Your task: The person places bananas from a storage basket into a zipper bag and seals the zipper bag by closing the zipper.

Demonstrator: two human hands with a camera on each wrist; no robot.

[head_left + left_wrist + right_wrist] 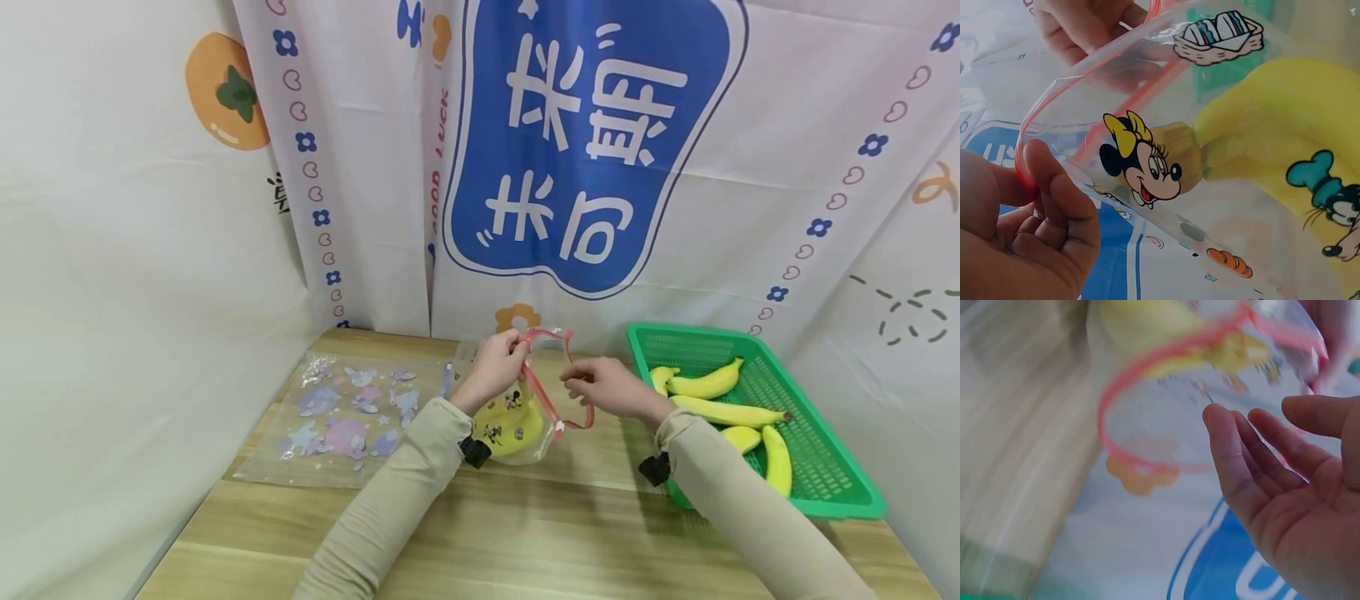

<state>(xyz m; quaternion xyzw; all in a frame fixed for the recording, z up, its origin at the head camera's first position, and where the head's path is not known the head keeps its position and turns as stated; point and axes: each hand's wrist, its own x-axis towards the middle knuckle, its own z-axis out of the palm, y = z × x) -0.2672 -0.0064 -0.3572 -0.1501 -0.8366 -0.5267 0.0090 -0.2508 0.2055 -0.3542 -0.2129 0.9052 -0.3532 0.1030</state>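
My left hand [491,371] pinches the red zip edge of a clear zip bag [542,450] printed with cartoon figures. The mouth of this bag gapes toward the right. Inside lies a yellow banana [1272,112], its stem end pointing toward the opening. My right hand [611,387] is at the mouth with nothing in its grasp. In the right wrist view, its fingers [1235,450] extend toward the red rim, with the thumb apart from them.
On the right stands a green basket [840,450] holding several bananas [731,412]. A flat clear bag [300,417] with purple and pink prints lies on the wooden table [525,533] at left. A printed curtain [375,208] hangs behind the table.
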